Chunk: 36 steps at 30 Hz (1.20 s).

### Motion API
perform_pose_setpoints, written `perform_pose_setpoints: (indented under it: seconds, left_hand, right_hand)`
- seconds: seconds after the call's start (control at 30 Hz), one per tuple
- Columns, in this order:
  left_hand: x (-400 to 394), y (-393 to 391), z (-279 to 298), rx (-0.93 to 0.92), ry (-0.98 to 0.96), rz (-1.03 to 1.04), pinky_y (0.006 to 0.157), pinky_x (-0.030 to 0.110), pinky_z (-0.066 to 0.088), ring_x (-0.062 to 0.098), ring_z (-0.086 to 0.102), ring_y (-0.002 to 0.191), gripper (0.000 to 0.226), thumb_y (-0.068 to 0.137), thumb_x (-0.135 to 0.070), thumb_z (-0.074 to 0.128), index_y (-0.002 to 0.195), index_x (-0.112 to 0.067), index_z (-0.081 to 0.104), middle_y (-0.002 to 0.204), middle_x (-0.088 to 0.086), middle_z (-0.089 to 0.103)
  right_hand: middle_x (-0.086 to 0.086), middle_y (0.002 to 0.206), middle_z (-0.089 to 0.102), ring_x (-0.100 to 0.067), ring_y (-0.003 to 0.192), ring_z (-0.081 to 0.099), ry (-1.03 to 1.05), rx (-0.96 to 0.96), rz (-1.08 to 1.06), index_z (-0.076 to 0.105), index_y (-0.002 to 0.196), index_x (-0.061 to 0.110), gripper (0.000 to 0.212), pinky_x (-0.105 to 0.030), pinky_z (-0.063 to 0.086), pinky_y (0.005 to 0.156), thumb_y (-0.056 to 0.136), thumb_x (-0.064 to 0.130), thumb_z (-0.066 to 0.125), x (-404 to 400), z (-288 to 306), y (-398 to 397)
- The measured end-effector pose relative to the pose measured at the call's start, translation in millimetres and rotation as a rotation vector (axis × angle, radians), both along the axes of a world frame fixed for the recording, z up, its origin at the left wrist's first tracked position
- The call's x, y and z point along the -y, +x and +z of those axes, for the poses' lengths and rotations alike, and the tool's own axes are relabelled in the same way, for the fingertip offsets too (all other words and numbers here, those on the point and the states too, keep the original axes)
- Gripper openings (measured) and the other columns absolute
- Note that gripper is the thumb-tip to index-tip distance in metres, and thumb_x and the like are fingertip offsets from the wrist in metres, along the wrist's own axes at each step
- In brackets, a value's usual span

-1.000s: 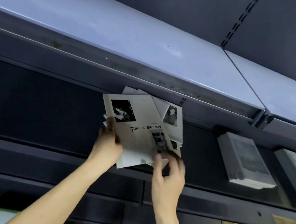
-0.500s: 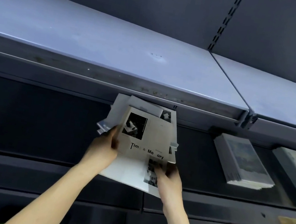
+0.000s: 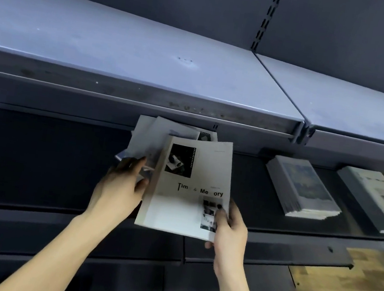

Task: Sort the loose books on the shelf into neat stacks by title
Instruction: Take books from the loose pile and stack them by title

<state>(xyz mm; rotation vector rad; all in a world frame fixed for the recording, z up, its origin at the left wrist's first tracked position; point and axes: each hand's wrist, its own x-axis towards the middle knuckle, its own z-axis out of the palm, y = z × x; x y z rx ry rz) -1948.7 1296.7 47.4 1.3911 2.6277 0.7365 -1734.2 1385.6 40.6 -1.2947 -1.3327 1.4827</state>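
Loose books [image 3: 162,138] lie fanned on the dark shelf [image 3: 45,160] under the upper ledge. The right hand [image 3: 229,229] pinches the top book [image 3: 191,188] by its lower right corner; the left hand [image 3: 120,186] rests open on the pile. Risk: that corner grip is slight, so the book may pivot or slip, and the uneven pile may slide off.

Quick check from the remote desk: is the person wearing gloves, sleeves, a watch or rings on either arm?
No. Both forearms are bare with no sleeves in view. The left hand and right hand wear no gloves, and no watch, bracelet or ring shows on the wrists or fingers.
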Motion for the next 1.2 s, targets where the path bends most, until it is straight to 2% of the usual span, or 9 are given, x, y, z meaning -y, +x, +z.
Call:
perform_pose_setpoints:
  seconds: [0.13, 0.23, 0.47, 0.57, 0.67, 0.8, 0.9, 1.07, 1.2]
  left_hand:
    - [-10, 19, -1, 0.012, 0.028, -0.095, 0.105, 0.045, 0.043, 0.029, 0.034, 0.140, 0.072, 0.096, -0.036, 0.054, 0.155, -0.021, 0.016, 0.157, 0.008, 0.027]
    - [-18, 38, -5, -0.022, 0.042, -0.166, 0.115, 0.044, 0.032, 0.028, 0.028, 0.144, 0.072, 0.095, -0.035, 0.055, 0.155, -0.016, 0.019, 0.158, 0.009, 0.027]
    - [-36, 101, -8, 0.034, -0.008, -0.298, 0.117, 0.041, 0.026, 0.027, 0.023, 0.145, 0.079, 0.097, -0.038, 0.051, 0.156, -0.017, 0.003, 0.159, 0.009, 0.022]
    - [-45, 126, -8, 0.025, -0.029, -0.349, 0.115, 0.040, 0.029, 0.026, 0.025, 0.144, 0.076, 0.096, -0.041, 0.050, 0.155, -0.017, 0.009, 0.157, 0.008, 0.024]
    - [-57, 153, -6, 0.013, -0.046, -0.412, 0.114, 0.042, 0.031, 0.028, 0.026, 0.143, 0.069, 0.097, -0.039, 0.050, 0.154, -0.020, 0.016, 0.157, 0.007, 0.025]
    - [-73, 194, -4, 0.011, -0.051, -0.460, 0.118, 0.043, 0.023, 0.026, 0.021, 0.145, 0.064, 0.098, -0.039, 0.048, 0.154, -0.025, 0.021, 0.158, 0.003, 0.022]
    - [-83, 231, -3, 0.014, -0.056, -0.481, 0.120, 0.043, 0.019, 0.025, 0.018, 0.146, 0.063, 0.098, -0.038, 0.048, 0.154, -0.023, 0.023, 0.158, 0.005, 0.024]
    - [-104, 293, -1, 0.018, -0.059, -0.508, 0.120, 0.042, 0.018, 0.025, 0.015, 0.148, 0.063, 0.098, -0.036, 0.050, 0.153, -0.022, 0.025, 0.158, 0.007, 0.026]
    - [-123, 343, -1, -0.004, -0.046, -0.519, 0.119, 0.042, 0.021, 0.026, 0.019, 0.147, 0.063, 0.097, -0.037, 0.052, 0.152, -0.021, 0.028, 0.156, 0.007, 0.030]
  right_hand:
    - [0.005, 0.084, 0.074, -0.018, 0.063, 0.059, -0.048, -0.059, -0.154, 0.058, 0.128, 0.035, 0.034, -0.028, 0.039, 0.039, 0.103, 0.013, 0.049, 3, 2, 24]
    - [0.011, 0.076, 0.074, -0.016, 0.062, 0.058, -0.048, -0.085, -0.232, 0.058, 0.123, 0.035, 0.032, -0.026, 0.037, 0.036, 0.103, 0.011, 0.049, 4, 7, 48]
    - [0.010, 0.077, 0.074, -0.008, 0.053, 0.059, -0.020, -0.081, -0.415, 0.065, 0.118, 0.031, 0.030, -0.022, 0.036, 0.033, 0.103, 0.011, 0.049, 6, 5, 115]
    - [0.005, 0.083, 0.074, -0.009, 0.054, 0.060, -0.021, -0.093, -0.474, 0.064, 0.127, 0.025, 0.031, -0.021, 0.036, 0.033, 0.103, 0.012, 0.050, 4, 2, 143]
    - [0.001, 0.086, 0.074, -0.008, 0.052, 0.059, -0.019, -0.104, -0.509, 0.065, 0.126, 0.023, 0.030, -0.021, 0.034, 0.032, 0.103, 0.011, 0.050, 2, 1, 174]
    - [0.008, 0.080, 0.074, -0.007, 0.051, 0.059, -0.015, -0.125, -0.534, 0.065, 0.120, 0.028, 0.029, -0.020, 0.034, 0.031, 0.103, 0.010, 0.050, -1, 5, 217]
    - [0.005, 0.083, 0.075, -0.009, 0.052, 0.058, -0.019, -0.139, -0.540, 0.066, 0.123, 0.025, 0.029, -0.022, 0.033, 0.032, 0.103, 0.010, 0.050, -8, 4, 254]
    - [0.007, 0.078, 0.075, -0.008, 0.049, 0.057, 0.007, -0.125, -0.550, 0.066, 0.119, 0.027, 0.029, -0.022, 0.035, 0.032, 0.103, 0.010, 0.050, -21, 4, 317]
    - [0.003, 0.081, 0.074, -0.008, 0.048, 0.055, -0.011, -0.142, -0.566, 0.065, 0.128, 0.024, 0.030, -0.021, 0.035, 0.033, 0.103, 0.013, 0.051, -37, 0, 364]
